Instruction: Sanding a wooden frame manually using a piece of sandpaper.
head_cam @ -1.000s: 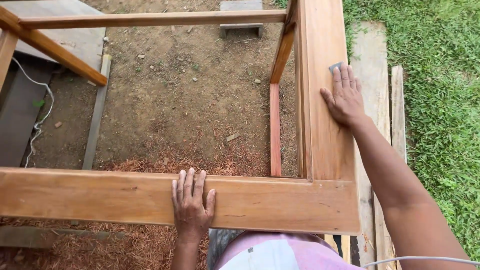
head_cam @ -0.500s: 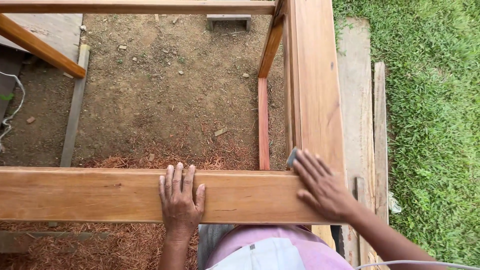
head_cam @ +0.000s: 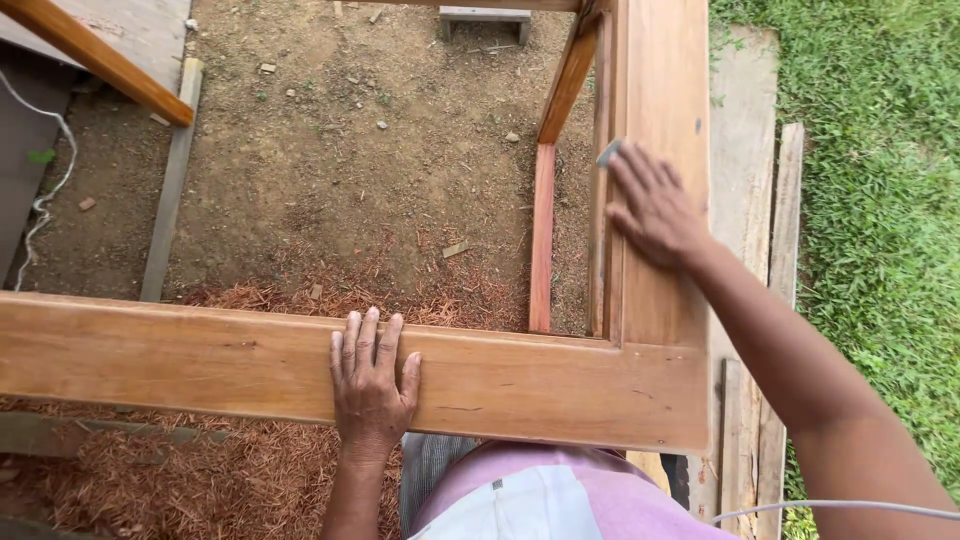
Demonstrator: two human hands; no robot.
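nearest to us, at the bottom edge, we see the person's pink and white shirt point(head_cam: 540, 505) and a thin white cord point(head_cam: 840, 510) crossing the right forearm. just above it runs the near rail point(head_cam: 180, 360) of a wooden frame, a broad orange-brown board lying across the view. the left hand point(head_cam: 372, 385) rests flat on that rail, palm down, fingers spread and straight, gripping nothing. under the rail, reddish wood shavings point(head_cam: 200, 480) cover the ground.

at the right, the near rail meets the side rail point(head_cam: 665, 300) at a corner joint. further up that side rail, the right hand point(head_cam: 655, 210) presses down on the wood, fingers extended over a small grey sanding pad point(head_cam: 608, 152); only a corner of the pad shows past the fingertips, at the rail's inner edge. a reddish lower bar point(head_cam: 542, 240) runs just inside the side rail.

beyond lies bare brown dirt point(head_cam: 350, 170) with small stones. weathered planks point(head_cam: 745, 150) lie right of the frame, with grass point(head_cam: 870, 180) past them. far left, a slanted wooden brace point(head_cam: 100, 65) and a white rope point(head_cam: 45, 190) show.
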